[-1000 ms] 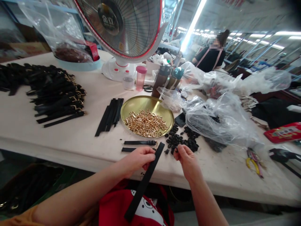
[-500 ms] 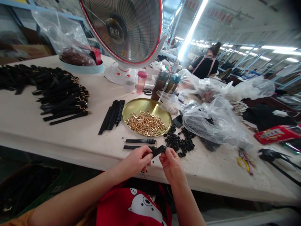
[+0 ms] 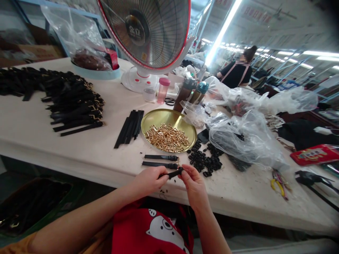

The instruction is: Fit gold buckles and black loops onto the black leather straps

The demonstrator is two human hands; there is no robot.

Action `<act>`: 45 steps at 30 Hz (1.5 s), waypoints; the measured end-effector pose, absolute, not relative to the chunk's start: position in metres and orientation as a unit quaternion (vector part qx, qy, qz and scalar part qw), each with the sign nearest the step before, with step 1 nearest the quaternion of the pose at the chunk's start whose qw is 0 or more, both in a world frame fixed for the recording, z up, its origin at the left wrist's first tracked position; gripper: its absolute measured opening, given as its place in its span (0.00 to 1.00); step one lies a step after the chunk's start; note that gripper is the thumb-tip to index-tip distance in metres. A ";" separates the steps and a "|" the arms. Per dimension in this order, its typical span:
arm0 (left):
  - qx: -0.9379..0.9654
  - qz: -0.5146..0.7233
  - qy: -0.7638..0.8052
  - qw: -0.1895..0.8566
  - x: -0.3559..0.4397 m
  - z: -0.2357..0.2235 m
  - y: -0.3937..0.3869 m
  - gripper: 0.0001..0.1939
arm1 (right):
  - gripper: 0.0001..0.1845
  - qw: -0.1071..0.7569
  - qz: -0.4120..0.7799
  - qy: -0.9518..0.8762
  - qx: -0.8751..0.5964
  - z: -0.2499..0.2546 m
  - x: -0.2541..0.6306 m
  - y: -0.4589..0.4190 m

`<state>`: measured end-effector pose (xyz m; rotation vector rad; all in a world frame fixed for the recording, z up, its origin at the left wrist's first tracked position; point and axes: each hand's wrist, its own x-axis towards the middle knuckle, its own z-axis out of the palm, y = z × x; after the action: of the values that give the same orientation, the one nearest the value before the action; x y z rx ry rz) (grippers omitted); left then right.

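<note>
A short black strap spans the gap between my two hands, just above the table's front part. My left hand is closed on its left end, thumb on top. With thumb and fingers my right hand pinches the right end, where the fingers hide the detail. Right behind the hands lie two black straps with gold buckles. Beyond them, a pile of gold buckles rests in a round brass-coloured tray. Small black loops are scattered to its right, and plain black strips lie to its left.
A large heap of buckled straps covers the left of the table. Behind the tray stand a fan, a pink-lidded cup and bottles. Plastic bags and yellow-handled pliers lie right. A person is far back.
The strap has turned in my hands and now looks narrower. Both hands have shifted slightly left against the table. The whole view has moved a little.
</note>
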<state>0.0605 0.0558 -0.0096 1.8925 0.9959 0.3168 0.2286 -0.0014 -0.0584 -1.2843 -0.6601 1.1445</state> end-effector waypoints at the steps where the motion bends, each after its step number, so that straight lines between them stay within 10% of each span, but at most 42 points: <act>1: 0.782 0.130 0.404 0.456 0.060 -0.010 0.057 0.10 | 0.14 0.597 0.487 -0.297 -0.565 -0.058 0.227 -0.002; 18: 0.652 0.195 0.374 0.631 0.064 -0.030 0.077 0.19 | 0.22 0.553 0.478 -0.376 -0.569 -0.059 0.222 0.032; 23: 0.600 0.216 0.415 0.649 0.065 -0.038 0.087 0.11 | 0.10 0.320 0.165 -0.577 -0.733 -0.054 0.275 0.090; 27: 0.589 0.213 0.418 0.658 0.066 -0.037 0.085 0.09 | 0.06 0.211 0.149 -0.605 -0.753 -0.061 0.294 0.130; 35: 0.593 0.220 0.423 0.649 0.063 -0.028 0.081 0.10 | 0.07 0.265 0.227 -0.605 -0.716 -0.052 0.289 0.119; 45: 0.584 0.245 0.377 0.676 0.074 -0.021 0.065 0.13 | 0.13 0.493 0.603 -0.384 -0.495 -0.017 0.223 0.028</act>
<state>0.0737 0.0648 -0.0213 1.3140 0.8481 0.5509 0.2230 0.0284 -0.0168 -1.2015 -0.9322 1.4626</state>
